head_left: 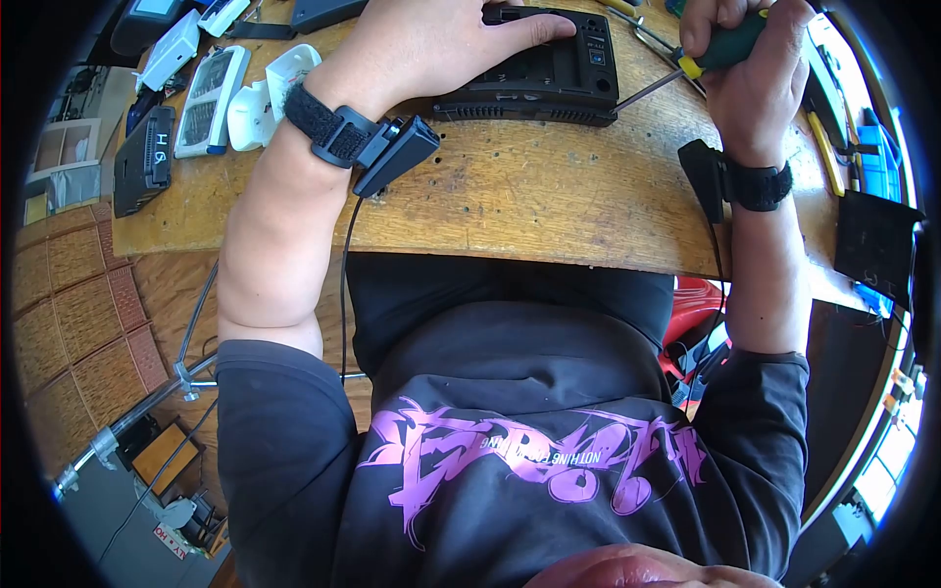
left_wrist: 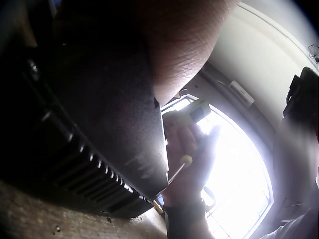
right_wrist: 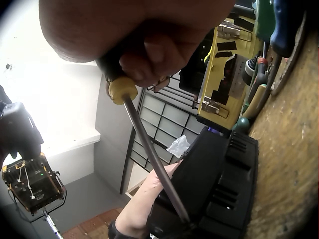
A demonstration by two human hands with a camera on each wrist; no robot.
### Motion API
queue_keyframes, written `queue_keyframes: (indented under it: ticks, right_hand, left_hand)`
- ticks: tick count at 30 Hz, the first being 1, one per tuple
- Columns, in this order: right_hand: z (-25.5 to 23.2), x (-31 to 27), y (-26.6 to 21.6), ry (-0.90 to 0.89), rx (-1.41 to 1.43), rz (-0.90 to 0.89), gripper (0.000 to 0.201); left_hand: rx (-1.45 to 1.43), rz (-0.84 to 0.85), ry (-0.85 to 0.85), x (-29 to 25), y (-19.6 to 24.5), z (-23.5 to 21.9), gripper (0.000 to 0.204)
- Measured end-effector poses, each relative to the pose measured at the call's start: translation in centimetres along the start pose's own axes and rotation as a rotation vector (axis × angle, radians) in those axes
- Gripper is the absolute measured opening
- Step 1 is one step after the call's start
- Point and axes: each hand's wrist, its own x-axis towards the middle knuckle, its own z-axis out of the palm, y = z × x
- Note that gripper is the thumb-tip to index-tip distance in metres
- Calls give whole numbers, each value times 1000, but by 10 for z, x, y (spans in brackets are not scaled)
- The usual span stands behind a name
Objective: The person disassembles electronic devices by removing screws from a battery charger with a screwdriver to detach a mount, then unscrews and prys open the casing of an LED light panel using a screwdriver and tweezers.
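Observation:
A black plastic device with vent slots (head_left: 588, 83) sits on the wooden workbench near the top of the head view. My left hand (head_left: 441, 44) holds it across the top, thumb laid straight along the upper face; the other fingers are mostly hidden. With my right hand (head_left: 750, 83) I grip a screwdriver (right_wrist: 154, 154) by its green and yellow handle. Its metal shaft slants down to the device's near right corner, where the tip meets the edge. In the left wrist view, the vented side of the device (left_wrist: 94, 174) fills the lower left.
Left of the device lie a white-framed case (head_left: 211, 98), a white open container (head_left: 253, 116) and a black battery-like block (head_left: 145, 162). Pliers and other hand tools lie beyond the right hand. A yellow case (right_wrist: 219, 74) stands behind the device. The bench's front edge (head_left: 490, 247) runs before my body.

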Motion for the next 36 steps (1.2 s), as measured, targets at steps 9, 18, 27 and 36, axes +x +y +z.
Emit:
queue_keyframes:
  ticks: [9,18,27,36]
  right_hand:
    - [-10,0,12,-11,0,-2,61]
    - [-7,2,11,-26,24,-14,61]
    - [-6,-6,7,-90,-122,-90,60]
    - [-7,-9,7,-208,-80,-72,57]
  left_hand:
    - [14,19,13,0,-2,1,50]
    - [15,2,-1,-1,1,-1,50]
    - [49,56,8,-1,-1,0,50]
    - [66,46,-27,-1,-3,1,51]
